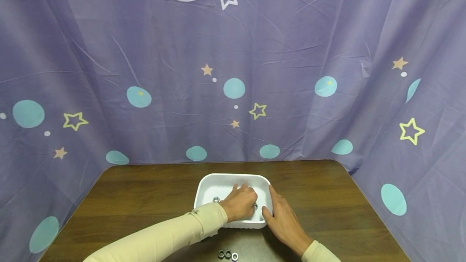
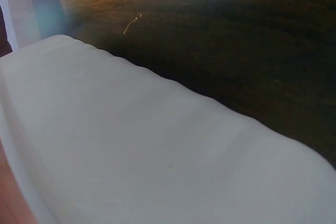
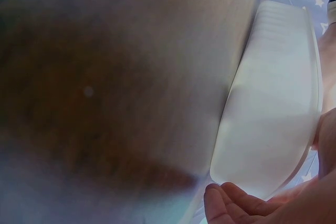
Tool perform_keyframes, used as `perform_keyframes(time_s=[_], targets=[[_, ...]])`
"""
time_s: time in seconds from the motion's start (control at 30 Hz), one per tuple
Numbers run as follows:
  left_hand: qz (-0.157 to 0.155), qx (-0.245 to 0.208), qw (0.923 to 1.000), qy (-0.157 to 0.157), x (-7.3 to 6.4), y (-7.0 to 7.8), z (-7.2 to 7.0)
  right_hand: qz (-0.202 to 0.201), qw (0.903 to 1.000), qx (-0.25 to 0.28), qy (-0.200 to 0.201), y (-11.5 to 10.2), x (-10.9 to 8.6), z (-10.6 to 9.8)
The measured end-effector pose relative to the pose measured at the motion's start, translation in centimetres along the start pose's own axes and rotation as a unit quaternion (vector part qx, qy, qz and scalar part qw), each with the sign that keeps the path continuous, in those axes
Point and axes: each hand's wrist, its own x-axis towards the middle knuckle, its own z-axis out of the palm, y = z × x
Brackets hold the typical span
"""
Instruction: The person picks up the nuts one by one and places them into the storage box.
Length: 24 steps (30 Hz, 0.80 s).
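My left hand (image 1: 238, 203) reaches down into a white tray (image 1: 233, 224) in the head view, its fingers curled near the tray's floor. Its fingertips are hidden, so I cannot tell whether they pinch anything. One metal nut (image 1: 216, 199) lies in the tray left of that hand, and another nut (image 1: 255, 206) shows just right of it. My right hand (image 1: 285, 221) holds the tray's right end, thumb over the rim and fingers along the outside. In the right wrist view its fingers (image 3: 236, 203) touch the outer wall (image 3: 268, 108).
In front of the tray, two dark nuts (image 1: 225, 254) and one silver nut with a purplish edge (image 1: 234, 256) lie in a row on the brown wooden table (image 1: 145, 193). A purple patterned curtain (image 1: 174, 51) hangs behind the table and along both sides.
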Motion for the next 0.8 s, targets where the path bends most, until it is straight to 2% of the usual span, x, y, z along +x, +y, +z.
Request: perform_keyframes(time_s=[0.23, 0.3, 0.43, 0.6, 0.8], targets=[[-0.012, 0.008, 0.9997, -0.021, -1.1, 1.6, -4.7, 0.002, 1.0000, 0.000, -0.002, 0.0, 0.0, 0.1], [-0.016, 0.007, 0.9995, -0.028, -1.4, 1.8, -5.4, 0.001, 1.0000, 0.001, -0.001, 0.0, 0.0, 0.1], [-0.024, -0.009, 0.9992, -0.029, -1.6, 1.6, -6.1, -0.005, 1.0000, 0.001, 0.002, 0.0, 0.0, 0.1], [-0.032, -0.032, 0.9987, -0.025, -1.8, 0.8, -6.3, -0.007, 1.0000, 0.000, 0.004, 0.0, 0.0, 0.2], [-0.025, -0.038, 0.9990, -0.001, -2.5, 0.1, -6.6, 0.002, 1.0000, 0.000, -0.003, 0.0, 0.1, 0.1]])
